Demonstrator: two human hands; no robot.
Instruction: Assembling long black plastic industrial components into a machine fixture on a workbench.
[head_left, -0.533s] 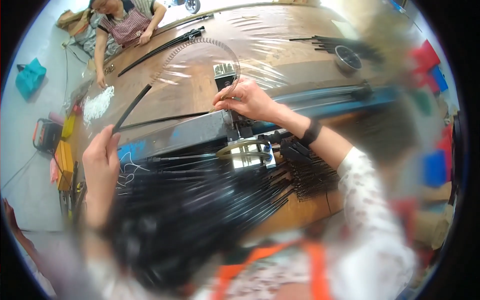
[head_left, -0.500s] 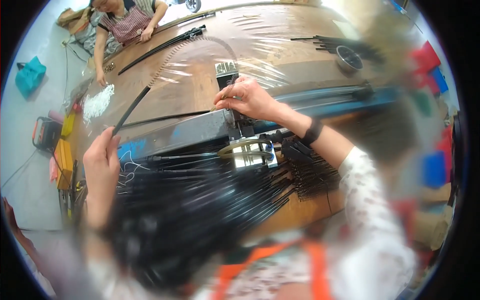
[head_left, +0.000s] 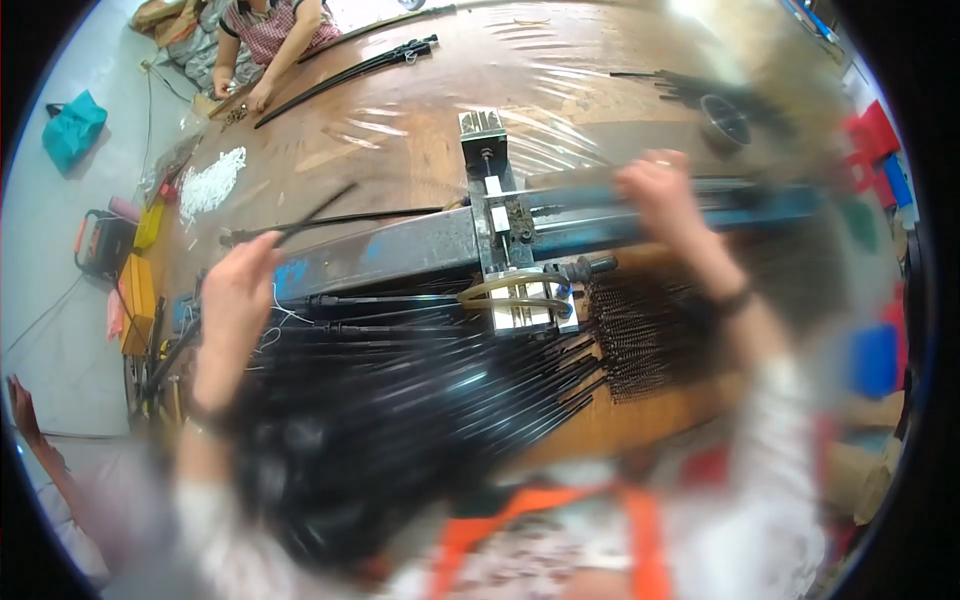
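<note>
My left hand [head_left: 235, 300] is closed around a thin black rod [head_left: 318, 210] that slants up and to the right over the long metal beam [head_left: 400, 255]. My right hand [head_left: 662, 190] lies blurred on the blue part of that beam, to the right of the metal clamp fixture [head_left: 505, 235]. Its fingers curl over the beam's top, and the blur hides whether they grip anything. A big fan of black rods [head_left: 420, 400] lies in front of the beam, below both hands. A heap of black coiled pieces [head_left: 640, 340] sits under my right forearm.
Another person [head_left: 270, 30] works at the table's far left corner beside long black strips [head_left: 350, 70]. A heap of white bits [head_left: 210, 185], a yellow box [head_left: 138, 300] and an orange tool [head_left: 100, 240] are at the left. A round black part [head_left: 725, 115] and red and blue bins [head_left: 875, 135] are at the right.
My right hand has left the clamp fixture and slid right along the beam. My left hand still holds the rod, now lower and nearer the beam.
</note>
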